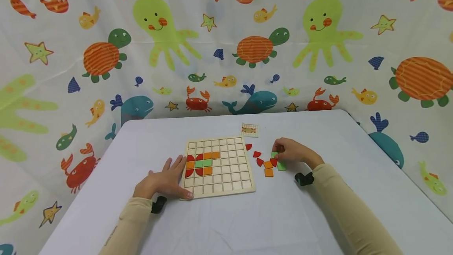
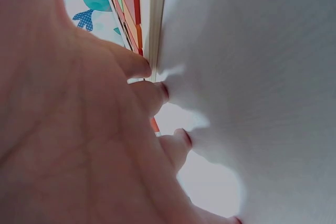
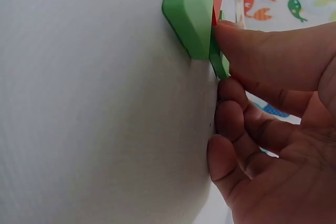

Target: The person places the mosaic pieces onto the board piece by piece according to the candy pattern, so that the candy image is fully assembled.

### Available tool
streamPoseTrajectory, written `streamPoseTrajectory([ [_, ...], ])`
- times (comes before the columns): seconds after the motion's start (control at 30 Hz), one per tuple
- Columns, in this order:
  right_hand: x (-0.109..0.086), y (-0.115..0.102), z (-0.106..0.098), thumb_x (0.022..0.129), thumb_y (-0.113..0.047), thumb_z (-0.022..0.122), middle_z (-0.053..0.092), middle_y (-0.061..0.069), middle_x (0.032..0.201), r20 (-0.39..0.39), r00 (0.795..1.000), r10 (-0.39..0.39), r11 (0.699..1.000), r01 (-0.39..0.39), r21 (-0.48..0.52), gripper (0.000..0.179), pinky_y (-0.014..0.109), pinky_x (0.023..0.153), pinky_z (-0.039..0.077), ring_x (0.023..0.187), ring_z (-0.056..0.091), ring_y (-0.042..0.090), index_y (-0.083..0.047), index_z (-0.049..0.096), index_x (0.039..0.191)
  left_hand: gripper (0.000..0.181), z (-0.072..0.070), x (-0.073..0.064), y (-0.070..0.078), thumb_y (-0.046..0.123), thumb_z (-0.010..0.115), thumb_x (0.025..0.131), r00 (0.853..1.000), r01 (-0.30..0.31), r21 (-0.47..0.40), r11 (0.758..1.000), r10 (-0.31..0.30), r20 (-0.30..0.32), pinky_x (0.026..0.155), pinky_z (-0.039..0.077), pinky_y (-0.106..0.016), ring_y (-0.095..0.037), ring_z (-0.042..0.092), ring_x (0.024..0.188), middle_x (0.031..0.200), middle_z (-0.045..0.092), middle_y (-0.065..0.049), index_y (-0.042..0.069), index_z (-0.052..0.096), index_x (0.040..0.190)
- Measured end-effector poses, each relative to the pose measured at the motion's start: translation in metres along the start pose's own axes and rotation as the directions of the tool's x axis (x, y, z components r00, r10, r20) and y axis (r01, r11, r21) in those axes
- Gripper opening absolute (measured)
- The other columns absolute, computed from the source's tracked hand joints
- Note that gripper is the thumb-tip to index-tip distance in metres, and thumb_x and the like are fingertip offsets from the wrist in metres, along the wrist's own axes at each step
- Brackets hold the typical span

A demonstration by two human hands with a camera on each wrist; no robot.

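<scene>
My left hand (image 1: 164, 180) lies spread at the left edge of a wooden grid board (image 1: 230, 182), thumb on its near corner and fingertips along its side. On the board, two green squares (image 1: 203, 163) sit among orange squares (image 1: 211, 155) and red quarter-circle tiles (image 1: 189, 173). To the right of the board, my right hand (image 1: 293, 152) pinches a green square tile (image 3: 219, 59) between thumb and fingers, low over the tabletop. Another green tile (image 3: 190, 17) lies just beside it, partly under a red quarter-circle tile (image 1: 273, 162).
Loose orange squares (image 1: 269, 172) and several red quarter-circles (image 1: 256, 154) are scattered between board and right hand. A small pattern card (image 1: 249, 130) lies behind the board on the white table (image 1: 226, 223). A sea-animal curtain (image 1: 219, 19) hangs behind.
</scene>
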State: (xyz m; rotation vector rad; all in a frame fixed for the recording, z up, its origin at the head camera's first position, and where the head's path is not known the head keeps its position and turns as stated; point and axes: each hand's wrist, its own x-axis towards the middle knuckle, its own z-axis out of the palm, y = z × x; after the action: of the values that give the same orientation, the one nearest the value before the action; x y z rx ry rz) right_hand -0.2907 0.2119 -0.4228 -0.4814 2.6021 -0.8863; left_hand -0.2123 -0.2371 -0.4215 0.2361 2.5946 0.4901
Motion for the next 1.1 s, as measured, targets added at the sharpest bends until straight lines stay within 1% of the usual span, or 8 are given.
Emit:
streamPoseTrajectory([
  [0.07,-0.001,-0.001,0.001,0.097,-0.006,0.078,0.059,0.009,0.098,-0.006,1.0,0.006,1.0,-0.006,0.0,0.019,0.038,0.087,0.053,0.097,0.055,0.027,-0.001,0.064,0.109,0.145,0.001,0.001,-0.001,0.075,0.088,0.066,1.0,0.004,-0.002,1.0,-0.004,0.002,0.107,-0.003,-0.091,-0.05,-0.006,0.161,0.18,0.001,-0.015,0.012,0.012,0.173],
  [0.27,0.0,-0.002,0.002,0.097,-0.005,0.077,0.058,0.009,0.095,-0.058,0.998,0.04,0.999,-0.04,-0.001,0.02,0.037,0.086,0.052,0.095,0.056,0.027,-0.003,0.06,0.108,0.14,-0.002,-0.004,0.004,0.066,0.09,0.071,1.0,-0.006,0.025,1.0,0.007,-0.013,0.103,0.003,-0.094,-0.056,-0.001,0.158,0.178,0.005,-0.022,0.006,0.014,0.172],
  [0.33,0.0,-0.001,0.003,0.098,-0.005,0.076,0.059,0.009,0.095,-0.082,0.996,0.04,0.999,-0.041,-0.006,0.019,0.038,0.087,0.053,0.095,0.057,0.028,-0.003,0.06,0.108,0.138,-0.002,-0.005,0.005,0.064,0.091,0.072,1.0,-0.002,0.033,0.999,0.002,-0.015,0.104,0.004,-0.094,-0.056,-0.001,0.158,0.178,0.005,-0.022,0.007,0.014,0.172],
  [0.43,-0.001,0.0,0.003,0.098,-0.004,0.074,0.062,0.009,0.099,-0.111,0.993,0.032,0.999,-0.034,-0.016,0.016,0.042,0.091,0.054,0.098,0.058,0.03,-0.003,0.066,0.112,0.137,-0.003,-0.006,0.007,0.062,0.091,0.073,1.0,0.002,0.041,0.999,-0.001,-0.018,0.105,0.006,-0.094,-0.056,0.0,0.158,0.177,0.006,-0.022,0.007,0.014,0.172],
  [0.63,-0.002,0.0,0.0,0.1,-0.006,0.071,0.07,0.01,0.11,-0.136,0.991,0.012,0.999,-0.016,-0.029,0.02,0.049,0.096,0.056,0.105,0.06,0.033,-0.006,0.077,0.119,0.137,-0.002,-0.005,0.006,0.063,0.091,0.073,1.0,0.0,0.032,0.999,0.0,-0.014,0.105,0.005,-0.093,-0.055,-0.001,0.159,0.178,0.006,-0.022,0.006,0.015,0.172],
  [0.8,-0.003,-0.002,-0.001,0.101,-0.008,0.071,0.073,0.012,0.115,-0.162,0.986,0.028,0.999,-0.025,0.02,0.022,0.052,0.101,0.056,0.108,0.062,0.034,-0.004,0.077,0.122,0.138,-0.001,-0.005,0.005,0.063,0.09,0.073,1.0,0.0,0.036,0.999,0.0,-0.013,0.105,0.005,-0.094,-0.055,-0.001,0.159,0.178,0.005,-0.021,0.006,0.014,0.172],
  [0.97,-0.004,-0.009,-0.001,0.102,-0.008,0.07,0.073,0.01,0.11,-0.175,0.984,0.044,0.994,-0.026,0.101,0.024,0.045,0.095,0.057,0.1,0.063,0.029,-0.003,0.077,0.124,0.137,-0.003,-0.006,0.006,0.063,0.091,0.073,1.0,0.002,0.034,0.999,-0.001,-0.014,0.104,0.004,-0.094,-0.055,-0.001,0.159,0.178,0.005,-0.022,0.006,0.014,0.172],
  [1.1,-0.005,-0.016,0.002,0.102,-0.007,0.069,0.075,0.011,0.107,-0.177,0.984,0.029,0.988,0.0,0.157,0.025,0.043,0.094,0.057,0.095,0.065,0.028,-0.001,0.078,0.125,0.137,-0.003,-0.006,0.007,0.063,0.091,0.073,1.0,0.001,0.036,0.999,0.0,-0.017,0.104,0.005,-0.094,-0.055,-0.001,0.159,0.178,0.006,-0.022,0.007,0.014,0.172],
])
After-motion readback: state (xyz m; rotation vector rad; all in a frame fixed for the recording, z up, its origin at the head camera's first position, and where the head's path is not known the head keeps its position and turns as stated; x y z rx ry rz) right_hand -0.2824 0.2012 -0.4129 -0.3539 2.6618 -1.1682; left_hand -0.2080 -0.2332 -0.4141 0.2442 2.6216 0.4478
